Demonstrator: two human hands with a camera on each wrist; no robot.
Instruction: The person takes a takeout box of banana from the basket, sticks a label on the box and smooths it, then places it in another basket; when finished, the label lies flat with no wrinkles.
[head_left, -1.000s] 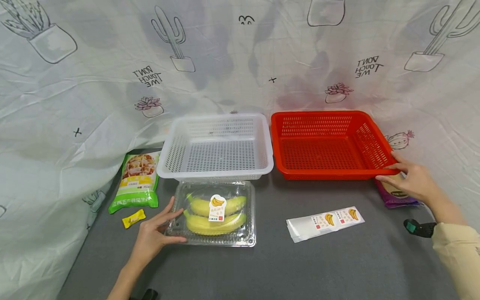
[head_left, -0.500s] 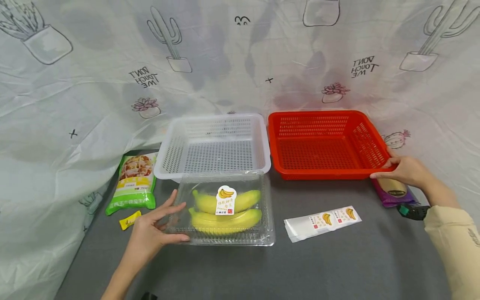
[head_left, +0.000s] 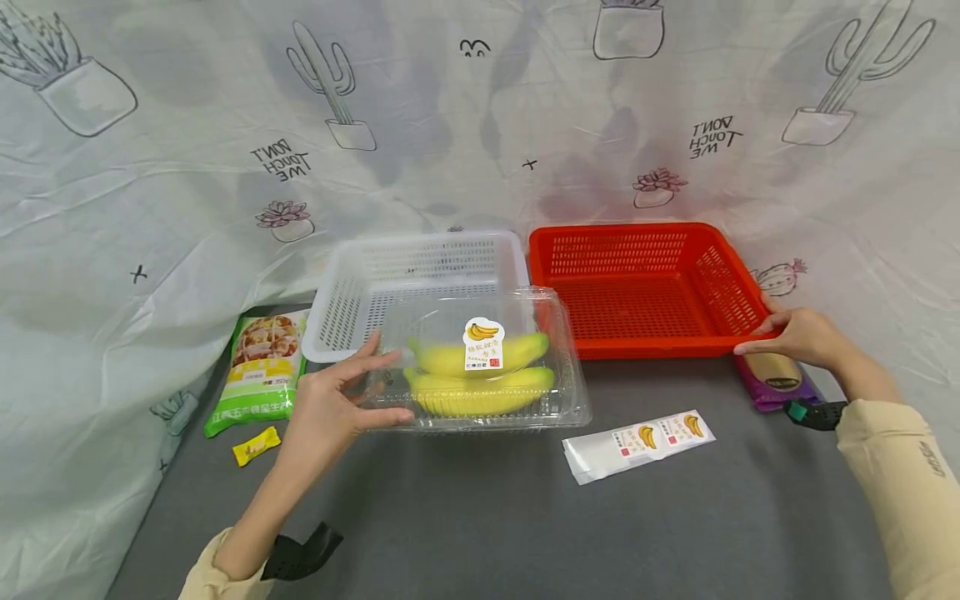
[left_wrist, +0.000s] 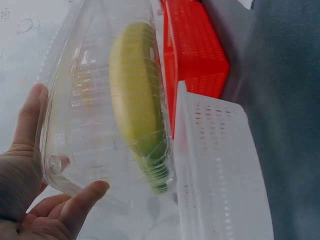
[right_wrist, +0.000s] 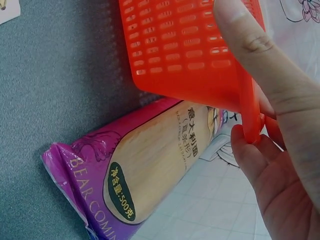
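Observation:
A clear plastic clamshell box (head_left: 573, 400) with two yellow bananas (head_left: 480, 392) inside is raised off the table in the head view, overlapping the front of the white basket (head_left: 321, 333). My left hand (head_left: 330, 408) grips its left end, thumb at the near edge. A banana sticker (head_left: 483, 343) is on the lid. At the right, my right hand (head_left: 806, 337) pinches the rim of the red basket (head_left: 637, 346) near its front right corner. In the right wrist view, a purple pasta bag (right_wrist: 150, 160) lies below that rim.
Left of the white basket lies a green food bag (head_left: 258, 367), with a small yellow packet (head_left: 257, 446) in front of it. A white strip of banana labels (head_left: 637, 446) lies on the grey table (head_left: 480, 525). Patterned cloth (head_left: 420, 183) hangs behind.
My left hand has lifted the clamshell box and carried it right and forward, over the white basket's front edge. The right hand stays at the red basket's rim. The view has shifted slightly.

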